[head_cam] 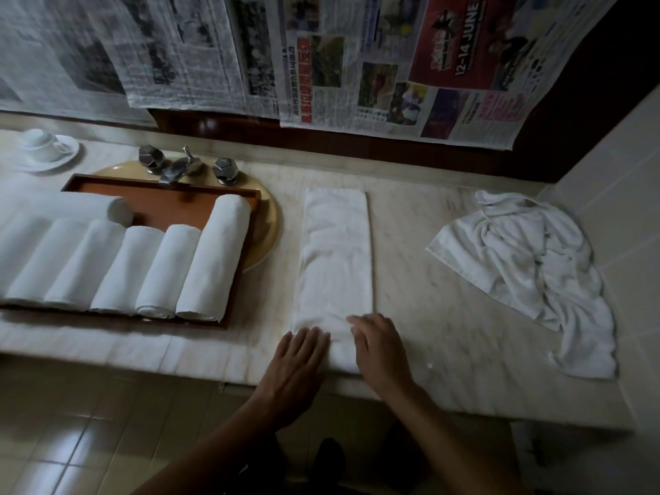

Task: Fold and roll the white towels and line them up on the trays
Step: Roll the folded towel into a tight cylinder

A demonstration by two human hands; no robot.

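Looking down, I see the worktop (428, 244) holding a brown tray (171, 205) lined with rolled towels (214, 259), a crumpled towel (528, 273) far right and a folded towel (335, 251) between them. The left hand (300, 355) and right hand (378, 348) lie flat, fingers straight, on the folded towel's near end.

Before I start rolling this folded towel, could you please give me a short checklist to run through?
1. Folded towel lies flat as a long strip on the counter: ok.
2. Left hand and right hand both rest on its near end: ok.
3. Near edge squared under the hands: cannot tell.
4. Crumpled towel lies apart, off the rolling path: ok.
5. Tray shows bare wood behind the rolled towels for another roll: ok.
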